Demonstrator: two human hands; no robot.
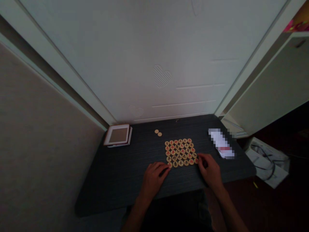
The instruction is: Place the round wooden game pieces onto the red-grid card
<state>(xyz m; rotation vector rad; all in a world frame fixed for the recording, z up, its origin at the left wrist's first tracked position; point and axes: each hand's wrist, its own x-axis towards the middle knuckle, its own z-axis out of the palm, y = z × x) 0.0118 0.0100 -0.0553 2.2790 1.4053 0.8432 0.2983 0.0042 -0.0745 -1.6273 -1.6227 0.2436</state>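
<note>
Xiangqi pieces, round and pale wooden with red or black characters, form a block of several tidy rows, including a middle piece (182, 151), on the dark table (116, 180). My left hand (153, 177) is at the block's near left corner, thumb and fingertips closed on the edge of a red-marked corner piece (169, 165). At the near right corner, my right hand (210, 169) has its fingertips drawn together against another red-marked piece (196, 160). Both hands rest low, close to the tabletop. Two blank-looking discs (158, 132) lie apart behind the block.
A framed, box-like stack (117, 135) sits at the table's back left. On the right lies a blurred white packet (220, 143). A white panel with heart patterns (162, 76) rises behind the table. A white box with cables (267, 162) stands on the floor at right.
</note>
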